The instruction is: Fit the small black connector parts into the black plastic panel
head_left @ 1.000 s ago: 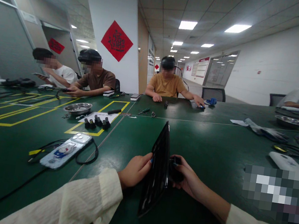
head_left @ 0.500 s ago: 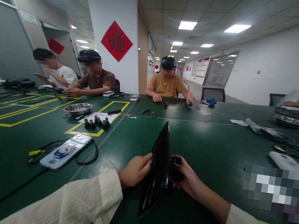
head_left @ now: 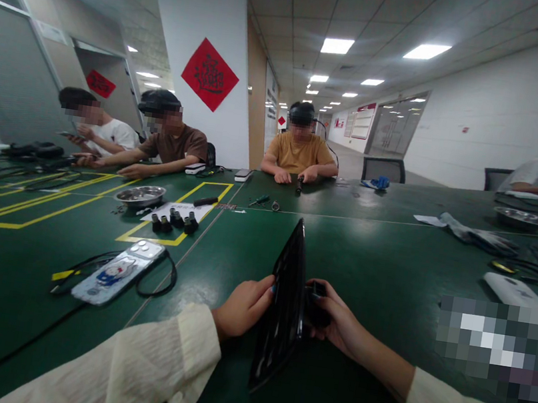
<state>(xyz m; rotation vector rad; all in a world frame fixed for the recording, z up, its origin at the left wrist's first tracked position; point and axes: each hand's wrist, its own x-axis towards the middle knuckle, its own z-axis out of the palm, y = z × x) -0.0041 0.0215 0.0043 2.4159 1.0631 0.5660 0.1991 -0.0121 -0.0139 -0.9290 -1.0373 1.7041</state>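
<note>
A thin, glossy black panel (head_left: 280, 318) stands nearly edge-on to me above the green table, its kind unclear from this angle. My left hand (head_left: 244, 305) pinches it by the left face, thumb against the surface. On the other side my right hand (head_left: 339, 323) is closed around a small dark block-like part (head_left: 318, 306) against the panel's right face. Whether that part is joined to the panel I cannot tell. Some of my right fingers are hidden behind it.
To the left lies a phone (head_left: 119, 273) with a black strap. Beyond it are several black cylindrical parts (head_left: 175, 220) on paper and a metal bowl (head_left: 140, 196). Gloves (head_left: 479, 236) and a white device (head_left: 518, 292) lie right. Co-workers sit around the table (head_left: 372, 257).
My hands and the panel stay put. The co-worker opposite has brought one hand inward to a small dark object on the table. Another co-worker, at left, has stretched an arm out further left.
</note>
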